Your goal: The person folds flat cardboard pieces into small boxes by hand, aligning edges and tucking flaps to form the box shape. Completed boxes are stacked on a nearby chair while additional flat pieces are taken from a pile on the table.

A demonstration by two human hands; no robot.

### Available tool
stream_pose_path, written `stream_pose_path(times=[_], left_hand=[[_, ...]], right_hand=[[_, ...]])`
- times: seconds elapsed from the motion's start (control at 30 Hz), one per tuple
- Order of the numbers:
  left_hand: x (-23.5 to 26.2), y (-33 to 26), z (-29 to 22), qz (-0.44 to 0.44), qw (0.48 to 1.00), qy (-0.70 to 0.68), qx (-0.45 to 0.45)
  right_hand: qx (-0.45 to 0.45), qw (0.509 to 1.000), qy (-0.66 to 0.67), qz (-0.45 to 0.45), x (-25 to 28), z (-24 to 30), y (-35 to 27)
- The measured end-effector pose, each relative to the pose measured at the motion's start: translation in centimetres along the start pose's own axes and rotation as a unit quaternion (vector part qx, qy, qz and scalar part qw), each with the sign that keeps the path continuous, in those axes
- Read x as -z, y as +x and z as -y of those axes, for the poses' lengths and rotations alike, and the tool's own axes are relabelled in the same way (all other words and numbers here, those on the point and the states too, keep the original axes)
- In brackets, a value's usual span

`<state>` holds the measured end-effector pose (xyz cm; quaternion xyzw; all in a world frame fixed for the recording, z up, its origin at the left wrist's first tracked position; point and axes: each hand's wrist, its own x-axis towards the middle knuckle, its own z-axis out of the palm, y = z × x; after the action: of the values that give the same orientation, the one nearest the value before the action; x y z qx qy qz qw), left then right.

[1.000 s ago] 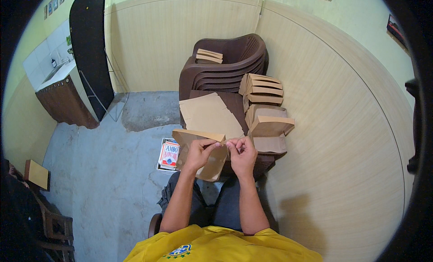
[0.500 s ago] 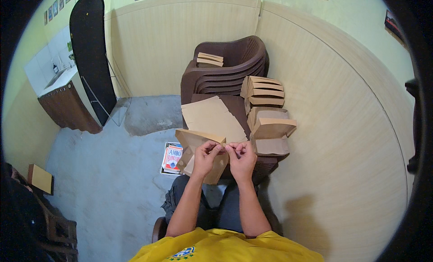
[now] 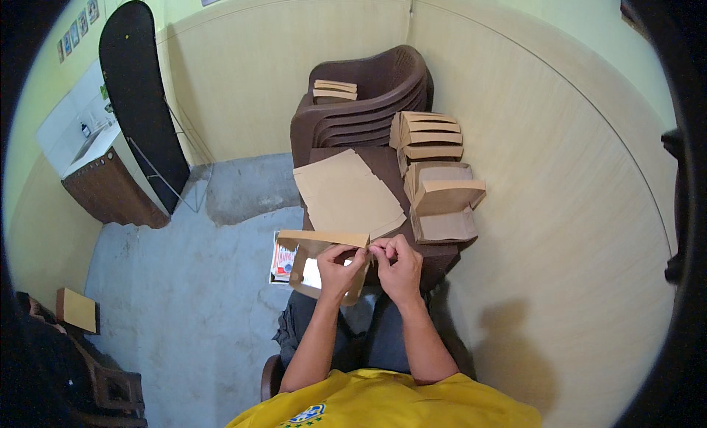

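Observation:
A partly folded brown cardboard box (image 3: pixel 317 238) is held above my lap, with a raised wall along its far side and a bright pale patch in its base. My left hand (image 3: pixel 339 272) is closed on it, thumb and fingertips pinching near its right corner. At that same corner my right hand (image 3: pixel 398 270) is closed too, its fingertips pressed together on the edge of the board. The fingers hide the exact fold. Just beyond lies a flat cardboard sheet (image 3: pixel 350 192), perhaps several stacked, on a brown surface.
Right of the sheet stand an open cardboard box (image 3: pixel 445 203) and a row of nested boxes (image 3: pixel 431 139). Stacked brown plastic chairs (image 3: pixel 353 122) rise behind, holding smaller folded boxes (image 3: pixel 335 91). A crate of printed packs (image 3: pixel 282 262) sits on the floor at left.
The box in my hands has tipped, so its inside and pale base show more, and its far wall stands straighter. Both hands stay pinched at its right corner. The whole view has shifted slightly.

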<state>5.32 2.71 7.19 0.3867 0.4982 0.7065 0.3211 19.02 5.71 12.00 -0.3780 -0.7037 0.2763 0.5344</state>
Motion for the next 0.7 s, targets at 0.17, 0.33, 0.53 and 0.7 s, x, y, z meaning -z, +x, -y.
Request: stream_pose_path(times=[0.17, 0.33, 0.53, 0.7], left_hand=[[0.8, -1.0, 0.6, 0.024, 0.999, 0.031, -0.032], [0.4, -1.2, 1.7, 0.028, 0.995, -0.092, 0.018], [0.0, -1.7, 1.8, -0.040, 0.997, -0.066, 0.015], [-0.3, -2.0, 1.8, 0.010, 0.994, -0.102, 0.038]], right_hand=[[0.048, 0.998, -0.046, 0.008, 0.3, -0.1, -0.5], [-0.042, 0.998, 0.040, 0.003, -0.1, 0.5, -0.7], [0.003, 1.000, 0.009, -0.009, -1.0, 0.9, -1.2], [0.000, 0.999, 0.005, -0.037, -0.9, 1.0, -1.4]])
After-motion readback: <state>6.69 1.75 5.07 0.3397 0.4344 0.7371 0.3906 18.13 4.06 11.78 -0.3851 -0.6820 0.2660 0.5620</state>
